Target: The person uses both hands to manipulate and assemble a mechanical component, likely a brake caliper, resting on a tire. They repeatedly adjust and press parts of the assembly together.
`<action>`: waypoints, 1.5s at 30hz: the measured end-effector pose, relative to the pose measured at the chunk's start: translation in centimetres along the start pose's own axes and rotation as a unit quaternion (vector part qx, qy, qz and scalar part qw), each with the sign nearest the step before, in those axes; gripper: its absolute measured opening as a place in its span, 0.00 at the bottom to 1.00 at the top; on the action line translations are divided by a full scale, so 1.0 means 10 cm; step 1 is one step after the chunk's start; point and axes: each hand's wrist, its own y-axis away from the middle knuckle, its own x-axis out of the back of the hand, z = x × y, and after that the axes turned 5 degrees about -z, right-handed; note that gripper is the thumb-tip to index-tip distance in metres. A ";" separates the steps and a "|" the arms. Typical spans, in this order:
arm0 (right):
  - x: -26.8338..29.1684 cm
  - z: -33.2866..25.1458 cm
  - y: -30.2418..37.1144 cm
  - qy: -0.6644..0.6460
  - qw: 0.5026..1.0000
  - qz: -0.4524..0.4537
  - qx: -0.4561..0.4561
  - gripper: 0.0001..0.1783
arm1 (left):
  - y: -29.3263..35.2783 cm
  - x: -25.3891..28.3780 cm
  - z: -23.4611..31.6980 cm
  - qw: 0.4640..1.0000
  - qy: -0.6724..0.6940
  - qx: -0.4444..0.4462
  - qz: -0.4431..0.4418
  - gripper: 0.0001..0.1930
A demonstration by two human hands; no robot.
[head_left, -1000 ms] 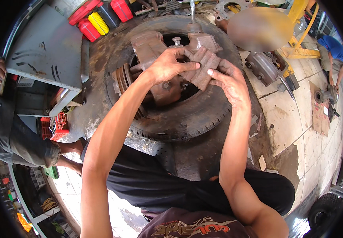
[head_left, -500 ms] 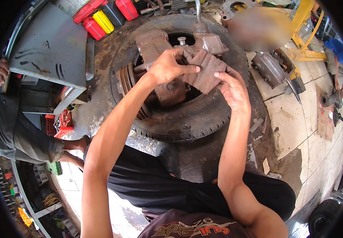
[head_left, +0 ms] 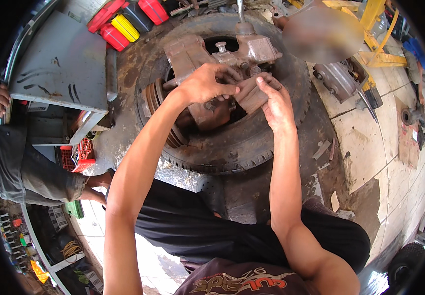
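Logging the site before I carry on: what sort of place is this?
Looks like a repair workshop: a grimy machine part sits on a big tyre, and another metal housing lies nearby.

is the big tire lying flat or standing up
Lying flat: the tire's broad side faces up, with the metal machine part over its middle hole.

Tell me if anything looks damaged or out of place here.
Yes: right of the tyre, the pale tiles have ragged, broken-looking edges against dark ground, with a loose shard nearby. The brown sheet in your right hand looks creased.
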 end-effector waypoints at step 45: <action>0.31 -0.06 -0.42 0.784 0.404 -0.364 0.299 0.45 | -0.24 0.22 -0.72 0.842 -0.391 -0.006 0.372 0.19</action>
